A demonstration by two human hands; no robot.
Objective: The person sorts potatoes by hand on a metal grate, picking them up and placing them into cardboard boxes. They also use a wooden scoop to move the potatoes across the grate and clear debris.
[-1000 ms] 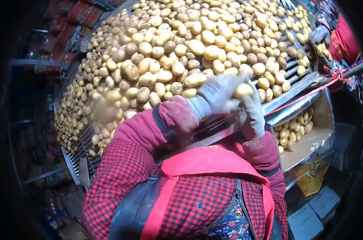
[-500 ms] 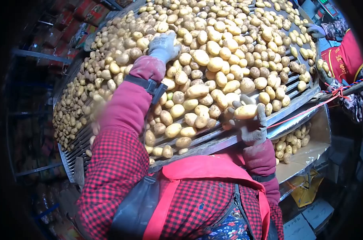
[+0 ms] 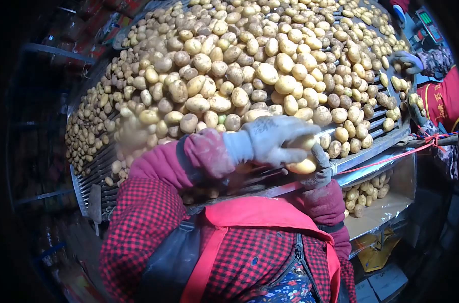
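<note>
My left hand [image 3: 277, 140], in a grey-white glove and somewhat blurred, reaches across the front of the sorting rack to my right hand. Its fingers are bent over a pale potato [image 3: 305, 143], partly hidden by them. My right hand [image 3: 319, 171], in a dirty grey glove, is curled around another yellow potato [image 3: 302, 165] just below. The two hands almost touch above the rack's front rail. Behind them a thick heap of potatoes [image 3: 267, 73] covers the rack, some clean and yellow, others brown with soil.
A metal rail [image 3: 361, 157] edges the slatted rack. Below it on the right stands a lined box [image 3: 378, 207] with potatoes inside. A pink string [image 3: 386, 160] runs along the rail. At the far right, a co-worker's gloved hand [image 3: 409, 61] is by the potatoes.
My left hand has come back from the heap, moving right and nearer to me, to meet my right hand. My right hand stays near the rail with a potato. The view has shifted slightly.
</note>
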